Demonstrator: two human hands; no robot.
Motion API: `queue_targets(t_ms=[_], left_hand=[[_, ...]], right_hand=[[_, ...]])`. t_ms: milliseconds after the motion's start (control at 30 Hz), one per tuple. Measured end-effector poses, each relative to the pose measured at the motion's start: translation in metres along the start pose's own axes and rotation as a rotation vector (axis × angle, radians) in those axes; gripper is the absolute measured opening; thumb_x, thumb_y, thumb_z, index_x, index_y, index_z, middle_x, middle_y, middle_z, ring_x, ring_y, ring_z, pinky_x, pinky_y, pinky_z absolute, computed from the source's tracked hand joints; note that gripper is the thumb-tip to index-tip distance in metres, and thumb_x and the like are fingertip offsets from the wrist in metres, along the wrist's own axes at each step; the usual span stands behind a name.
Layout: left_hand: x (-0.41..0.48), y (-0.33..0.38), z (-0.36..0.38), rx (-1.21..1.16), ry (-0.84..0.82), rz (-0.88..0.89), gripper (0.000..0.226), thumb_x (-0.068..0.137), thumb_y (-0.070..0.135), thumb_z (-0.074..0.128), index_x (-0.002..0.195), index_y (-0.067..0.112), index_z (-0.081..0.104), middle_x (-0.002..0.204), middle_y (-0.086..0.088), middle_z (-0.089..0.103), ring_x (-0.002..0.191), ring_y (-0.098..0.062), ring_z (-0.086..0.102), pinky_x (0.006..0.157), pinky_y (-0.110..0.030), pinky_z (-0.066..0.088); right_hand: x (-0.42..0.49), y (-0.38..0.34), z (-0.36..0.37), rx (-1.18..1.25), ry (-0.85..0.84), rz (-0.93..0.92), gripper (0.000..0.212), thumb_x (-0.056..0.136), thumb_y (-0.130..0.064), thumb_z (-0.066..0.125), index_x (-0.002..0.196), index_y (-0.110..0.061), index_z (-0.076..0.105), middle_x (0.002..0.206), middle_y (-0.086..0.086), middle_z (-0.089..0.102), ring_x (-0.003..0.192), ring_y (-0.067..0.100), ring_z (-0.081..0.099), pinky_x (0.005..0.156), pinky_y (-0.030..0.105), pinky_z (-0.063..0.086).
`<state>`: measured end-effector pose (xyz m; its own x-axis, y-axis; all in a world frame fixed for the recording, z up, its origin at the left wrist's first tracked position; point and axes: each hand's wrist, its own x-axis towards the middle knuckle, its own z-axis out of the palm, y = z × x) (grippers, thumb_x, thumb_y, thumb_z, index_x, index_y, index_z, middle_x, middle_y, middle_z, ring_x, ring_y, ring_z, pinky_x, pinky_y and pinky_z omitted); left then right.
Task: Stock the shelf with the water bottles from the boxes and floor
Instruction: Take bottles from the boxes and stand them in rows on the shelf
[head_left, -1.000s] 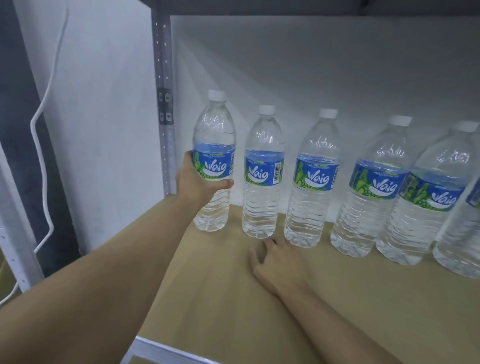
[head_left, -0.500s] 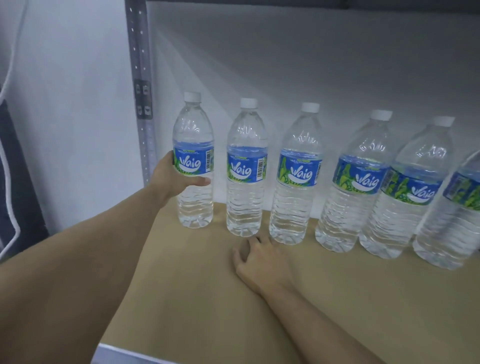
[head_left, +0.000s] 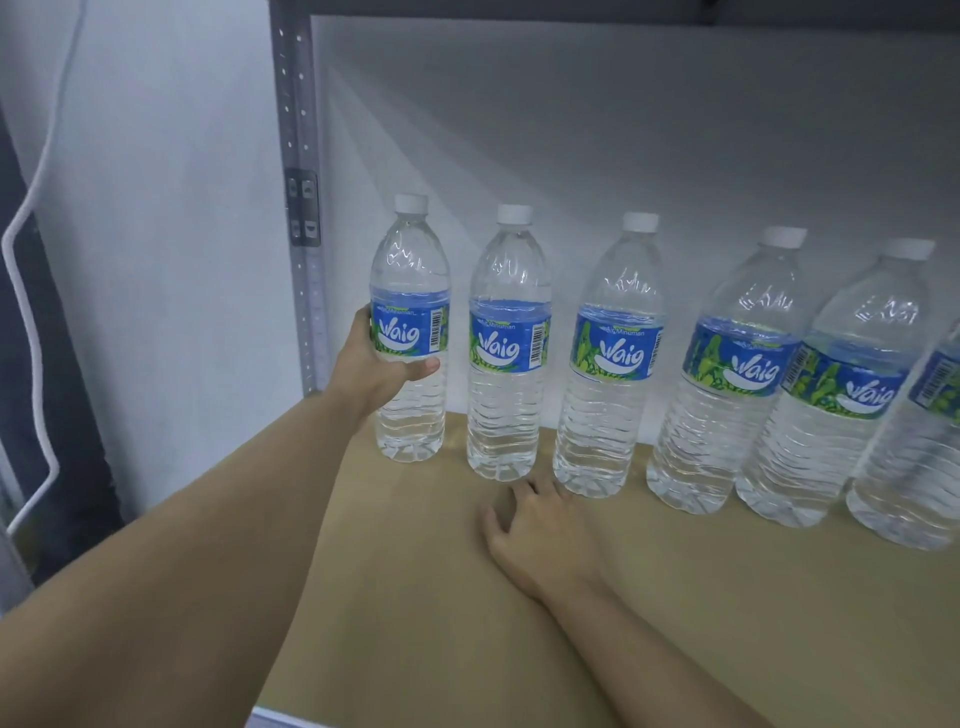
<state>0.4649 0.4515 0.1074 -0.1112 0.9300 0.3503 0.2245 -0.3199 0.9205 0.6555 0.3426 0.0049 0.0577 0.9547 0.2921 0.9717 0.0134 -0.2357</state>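
Gripping leftmost bottle (head_left: 410, 260) by steel upright (head_left: 301, 208), left hand (head_left: 376, 369); right hand (head_left: 540, 540) relaxed on shelf (head_left: 415, 597) near row (head_left: 613, 353).

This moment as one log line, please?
left hand: grips leftmost clear plastic water bottle | right hand: rests on tan shelf board | bottle: upright

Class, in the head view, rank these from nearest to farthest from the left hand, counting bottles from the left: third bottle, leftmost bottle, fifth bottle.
1. Leftmost bottle: gripped by the left hand.
2. Third bottle: mid-row.
3. Fifth bottle: far right.
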Motion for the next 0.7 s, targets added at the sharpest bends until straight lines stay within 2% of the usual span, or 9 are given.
queue_targets(t_ms=[233, 533, 633, 700], left_hand=[[-0.0027, 0.0001, -0.0018, 0.011, -0.063, 0.001, 0.092, 0.074, 0.014, 0.083, 0.146, 0.027, 0.026, 0.121, 0.011, 0.055, 0.111, -0.012, 0.052, 0.096, -0.032, 0.041], [-0.0019, 0.0012, 0.001, 0.019, -0.03, -0.023, 0.091, 0.075, 0.014, 0.083, 0.145, 0.029, 0.027, 0.124, 0.009, 0.056, 0.114, -0.015, 0.053, 0.102, -0.041, 0.042], [-0.0047, 0.0016, 0.0028, 0.026, -0.041, -0.027, 0.093, 0.075, 0.015, 0.082, 0.147, 0.03, 0.025, 0.122, 0.013, 0.054, 0.112, -0.012, 0.051, 0.101, -0.037, 0.04], [-0.0075, -0.0009, 0.0031, 0.053, -0.048, -0.029, 0.094, 0.077, 0.02, 0.081, 0.149, 0.03, 0.02, 0.129, 0.011, 0.052, 0.115, -0.011, 0.047, 0.101, -0.035, 0.037]], right_hand=[[-0.0008, -0.0004, -0.0003, -0.005, -0.008, -0.002, 0.06, 0.091, -0.056, 0.037, 0.128, -0.013, 0.057, 0.133, 0.005, 0.052, 0.126, 0.022, 0.045, 0.108, 0.034, 0.035], [-0.0011, -0.0002, -0.0004, 0.011, -0.006, -0.007, 0.062, 0.09, -0.056, 0.034, 0.125, -0.012, 0.059, 0.13, 0.005, 0.053, 0.125, 0.023, 0.044, 0.108, 0.035, 0.035], [-0.0006, 0.0009, -0.001, 0.006, -0.008, -0.004, 0.058, 0.092, -0.055, 0.037, 0.125, -0.012, 0.059, 0.129, 0.005, 0.053, 0.124, 0.023, 0.045, 0.107, 0.034, 0.036], [-0.0013, 0.0001, -0.002, 0.01, -0.006, -0.001, 0.058, 0.091, -0.055, 0.038, 0.124, -0.012, 0.059, 0.128, 0.005, 0.054, 0.123, 0.022, 0.046, 0.105, 0.034, 0.037]])
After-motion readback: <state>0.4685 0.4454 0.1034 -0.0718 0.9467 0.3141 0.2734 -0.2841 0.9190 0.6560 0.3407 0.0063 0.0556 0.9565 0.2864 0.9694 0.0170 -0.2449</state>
